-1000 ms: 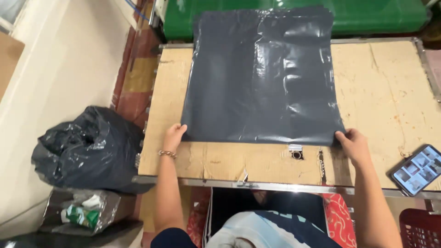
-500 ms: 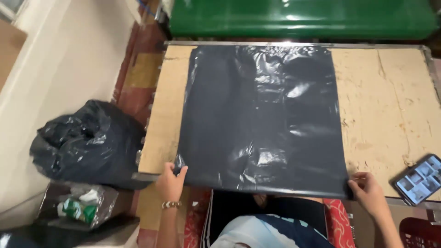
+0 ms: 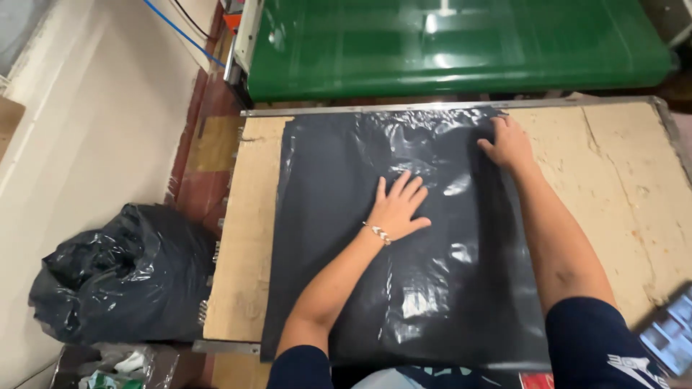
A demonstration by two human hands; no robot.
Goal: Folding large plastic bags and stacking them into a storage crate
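Observation:
A large dark grey plastic bag [image 3: 339, 216] lies flat on a worn wooden table [image 3: 620, 180]. My left hand [image 3: 400, 205] rests palm down with fingers spread on the middle of the bag; a beaded bracelet is on that wrist. My right hand [image 3: 508, 144] presses flat on the bag's far right corner, near the table's metal back edge. Neither hand grips anything. The bag's near edge hangs at the table's front edge by my body.
A green conveyor belt [image 3: 461, 43] runs behind the table. A stuffed black rubbish bag [image 3: 115, 274] sits on the floor at the left, with a bin of litter [image 3: 115, 364] below it. A phone [image 3: 670, 331] lies at the table's right front. A blue cable [image 3: 180, 36] crosses the floor.
Both hands have left the bag's near corners and moved forward onto it, the left to its middle and the right to its far right corner. The bag now lies nearer the front edge.

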